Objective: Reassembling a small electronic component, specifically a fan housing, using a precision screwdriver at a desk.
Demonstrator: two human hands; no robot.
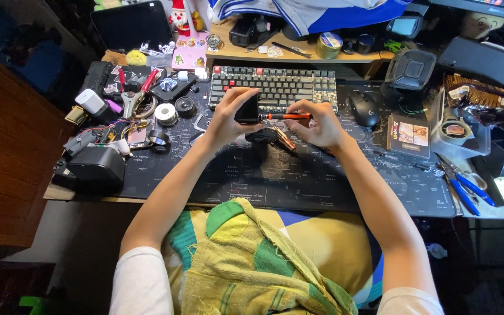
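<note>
Two hands meet just in front of the keyboard [273, 87]: the left hand [228, 119] clamps a small black box [247, 109] upright to steady it, while the right hand [319, 123] pinches an orange screwdriver [286, 116] level, tip against the box.

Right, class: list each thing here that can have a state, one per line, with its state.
Left hand: closed around small black box, held above the mat.
Right hand: gripping orange-handled screwdriver, tip against the box.
Dark tablet: screen off.
Black computer mouse: resting untouched.
Blue-handled pliers: lying flat.
</note>
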